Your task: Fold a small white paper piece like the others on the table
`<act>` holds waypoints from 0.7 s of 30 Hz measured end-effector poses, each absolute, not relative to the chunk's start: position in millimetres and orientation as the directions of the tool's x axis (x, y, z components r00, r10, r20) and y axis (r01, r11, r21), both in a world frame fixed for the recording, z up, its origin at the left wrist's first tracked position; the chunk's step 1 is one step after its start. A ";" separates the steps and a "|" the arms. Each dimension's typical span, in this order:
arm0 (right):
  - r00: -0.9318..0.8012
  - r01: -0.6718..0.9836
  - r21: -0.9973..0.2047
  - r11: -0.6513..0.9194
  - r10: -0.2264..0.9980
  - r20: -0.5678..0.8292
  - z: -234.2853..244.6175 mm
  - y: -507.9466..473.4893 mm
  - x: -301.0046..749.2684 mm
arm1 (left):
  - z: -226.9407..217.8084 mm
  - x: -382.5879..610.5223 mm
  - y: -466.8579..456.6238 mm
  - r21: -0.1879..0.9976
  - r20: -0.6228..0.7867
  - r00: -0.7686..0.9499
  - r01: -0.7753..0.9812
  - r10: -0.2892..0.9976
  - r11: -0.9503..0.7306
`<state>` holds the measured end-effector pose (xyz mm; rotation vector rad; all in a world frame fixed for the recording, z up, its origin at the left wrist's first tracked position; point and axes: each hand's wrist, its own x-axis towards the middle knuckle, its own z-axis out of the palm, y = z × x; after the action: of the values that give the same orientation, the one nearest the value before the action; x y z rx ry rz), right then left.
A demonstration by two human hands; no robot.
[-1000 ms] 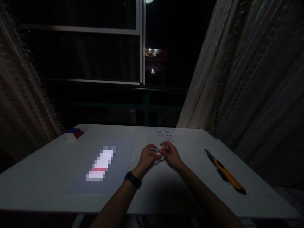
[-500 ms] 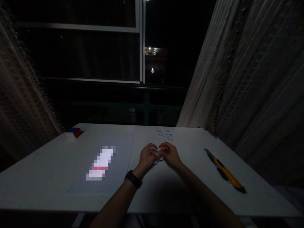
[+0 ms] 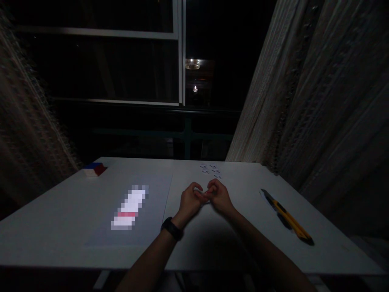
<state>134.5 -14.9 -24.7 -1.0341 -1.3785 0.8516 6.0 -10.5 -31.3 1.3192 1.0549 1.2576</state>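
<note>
My left hand (image 3: 190, 201), with a dark watch (image 3: 172, 228) on its wrist, is closed in a pinch above the middle of the white table (image 3: 200, 247). My right hand (image 3: 219, 196) is pinched too, and its fingertips meet those of the left. Between them is a small piece of paper (image 3: 206, 203), mostly hidden by the fingers; only a pale bit shows. Just beyond the hands, several small white paper pieces with dark marks (image 3: 210, 170) lie on the table.
To the left, a phone-like bright blurred rectangle (image 3: 130, 207) lies on a large pale sheet (image 3: 158, 198). A red, blue and white block (image 3: 93, 169) stands at the far left. A yellow utility knife (image 3: 287, 217), blade showing, lies at the right. Curtains (image 3: 261, 101) flank a dark window.
The fingertips have come closer together, and less of the pale paper shows between and below them. My right hand's fingers have turned slightly. The objects on the table have stayed put.
</note>
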 end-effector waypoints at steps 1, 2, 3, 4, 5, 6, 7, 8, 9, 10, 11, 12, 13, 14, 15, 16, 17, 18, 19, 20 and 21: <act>0.057 0.104 -0.930 0.352 0.932 0.359 -24.0 -14.4 135.1 | -30.7 6.1 -9.8 0.987 0.158 0.079 -0.034 0.984 -0.156; 0.066 0.107 -0.927 0.360 0.927 0.368 -22.6 -14.0 136.1 | -30.1 5.9 -8.8 0.983 0.182 0.087 -0.032 0.980 -0.179; 0.072 0.110 -0.922 0.370 0.923 0.379 -20.5 -13.7 137.4 | -29.3 5.5 -7.6 0.982 0.190 0.095 -0.039 0.977 -0.187; 0.074 0.111 -0.918 0.380 0.918 0.389 -18.1 -13.5 138.9 | -28.5 4.9 -6.2 0.984 0.170 0.093 -0.065 0.981 -0.164; 0.087 0.105 -0.914 0.393 0.912 0.402 -15.7 -13.4 140.5 | -27.7 4.0 -5.0 0.986 0.142 0.086 -0.100 0.986 -0.133; 0.083 0.094 -0.913 0.398 0.910 0.406 -13.7 -13.3 142.1 | -26.7 2.9 -3.9 0.985 0.113 0.073 -0.139 0.991 -0.102; 0.072 0.080 -0.915 0.395 0.913 0.401 -12.6 -13.2 143.5 | -25.7 1.7 -3.1 0.981 0.089 0.054 -0.179 0.995 -0.078; 0.045 0.066 -0.921 0.383 0.921 0.386 -12.5 -13.0 144.6 | -24.6 0.5 -2.8 0.975 0.069 0.034 -0.215 0.997 -0.060; 0.013 0.062 -0.929 0.365 0.930 0.367 -13.5 -12.7 145.1 | -23.6 -0.7 -2.9 0.969 0.053 0.018 -0.243 0.998 -0.047; -0.017 0.065 -0.937 0.344 0.939 0.344 -15.7 -12.2 145.2 | -22.6 -1.6 -3.3 0.964 0.042 0.009 -0.262 0.999 -0.038; -0.031 0.076 -0.943 0.324 0.946 0.322 -18.7 -11.6 144.7 | -21.8 -2.3 -4.0 0.961 0.033 0.006 -0.274 0.999 -0.030; -0.028 0.086 -0.948 0.306 0.952 0.305 -22.4 -10.8 143.8 | -21.2 -2.7 -4.8 0.959 0.027 0.008 -0.283 1.000 -0.024; -0.026 0.099 -0.951 0.293 0.956 0.292 -26.2 -10.0 142.6 | -20.8 -2.8 -5.5 0.957 0.025 0.018 -0.291 1.000 -0.018; -0.006 0.117 -0.952 0.284 0.958 0.285 -29.8 -9.4 141.2 | -20.6 -2.6 -6.2 0.955 0.024 0.031 -0.298 0.999 -0.014; 0.010 0.131 -0.952 0.276 0.960 0.280 -33.0 -8.8 139.7 | -20.7 -2.3 -6.5 0.953 0.026 0.047 -0.301 0.999 -0.011; 0.027 0.138 -0.952 0.274 0.960 0.280 -35.5 -8.6 138.3 | -20.9 -1.8 -6.6 0.954 0.032 0.060 -0.299 0.998 -0.013; 0.036 0.143 -0.951 0.273 0.959 0.280 -37.2 -8.7 137.0 | -21.4 -1.2 -6.3 0.957 0.044 0.070 -0.288 0.997 -0.022; 0.038 0.148 -0.951 0.273 0.959 0.281 -38.1 -9.1 135.8 | -21.9 -0.7 -5.7 0.962 0.061 0.071 -0.270 0.996 -0.039; 0.034 0.152 -0.950 0.273 0.959 0.281 -38.5 -9.7 134.8 | -22.5 -0.1 -4.9 0.968 0.077 0.061 -0.243 0.995 -0.060; 0.023 0.156 -0.950 0.270 0.961 0.277 -38.5 -10.6 134.0 | -23.2 0.3 -3.9 0.974 0.093 0.042 -0.211 0.995 -0.082; 0.010 0.159 -0.951 0.266 0.963 0.271 -38.2 -11.5 133.4 | -24.0 0.6 -2.9 0.978 0.107 0.019 -0.181 0.994 -0.102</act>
<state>133.4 -11.5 -38.2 -1.1292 -1.4155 0.9041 0.6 -2.9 -24.0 1.1617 1.0026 1.3444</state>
